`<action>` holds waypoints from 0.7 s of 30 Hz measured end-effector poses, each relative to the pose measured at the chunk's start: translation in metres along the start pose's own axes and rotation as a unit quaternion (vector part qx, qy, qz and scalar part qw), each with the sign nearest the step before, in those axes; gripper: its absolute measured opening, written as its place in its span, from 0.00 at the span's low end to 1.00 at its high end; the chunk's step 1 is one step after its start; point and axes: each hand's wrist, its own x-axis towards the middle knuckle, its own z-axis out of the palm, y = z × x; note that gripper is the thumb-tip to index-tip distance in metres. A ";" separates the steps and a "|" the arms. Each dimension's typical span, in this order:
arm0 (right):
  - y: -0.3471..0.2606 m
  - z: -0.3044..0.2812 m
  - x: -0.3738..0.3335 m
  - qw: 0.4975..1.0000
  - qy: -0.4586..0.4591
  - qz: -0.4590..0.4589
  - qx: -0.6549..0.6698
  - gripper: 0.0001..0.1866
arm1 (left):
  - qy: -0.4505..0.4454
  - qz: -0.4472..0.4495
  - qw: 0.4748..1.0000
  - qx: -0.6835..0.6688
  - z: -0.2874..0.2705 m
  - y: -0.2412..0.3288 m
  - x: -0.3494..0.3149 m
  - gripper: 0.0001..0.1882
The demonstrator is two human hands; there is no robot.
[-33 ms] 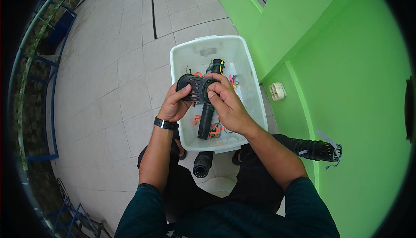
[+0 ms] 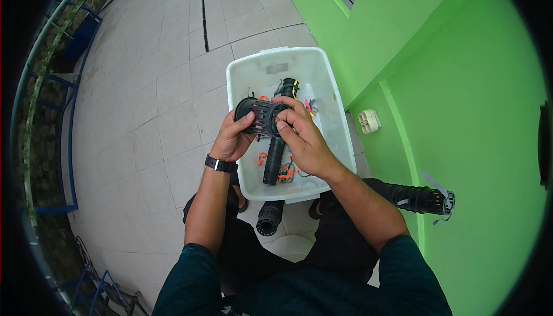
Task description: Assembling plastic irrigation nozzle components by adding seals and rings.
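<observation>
Over a white plastic tub (image 2: 233, 80) I hold a black slotted net pot (image 2: 264, 117) on its side, its wide rim to the left. My left hand (image 2: 233, 134) wraps round the rim end, thumb along the slots. At the perforated base end, the fingers of my right hand (image 2: 305, 140) are bent and pinched close to the pot; whatever lies between them is too small to make out. Below the pot a black ribbed tube (image 2: 273, 163) lies in the tub, with another black piece (image 2: 290, 87) tied with yellow and green strips farther back.
Orange strips (image 2: 286, 173) and a pink strip (image 2: 307, 106) lie in the tub. A stack of black net pots (image 2: 269, 219) rests between my feet. Another stack (image 2: 429, 200) with grey strips is at my right, near the green wall (image 2: 478, 143) and a white socket block (image 2: 369, 121).
</observation>
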 end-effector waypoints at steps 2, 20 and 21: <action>-0.004 -0.006 0.001 0.999 -0.029 -0.001 -0.021 0.06 | 0.004 0.008 1.000 0.006 0.001 0.002 0.000 0.21; -0.012 -0.001 -0.013 0.957 0.179 -0.088 -0.209 0.11 | 0.196 0.297 0.826 0.437 0.050 -0.015 -0.025 0.13; -0.014 -0.003 -0.016 0.946 0.192 -0.117 -0.233 0.11 | 0.199 0.290 0.836 0.422 0.068 -0.016 -0.033 0.10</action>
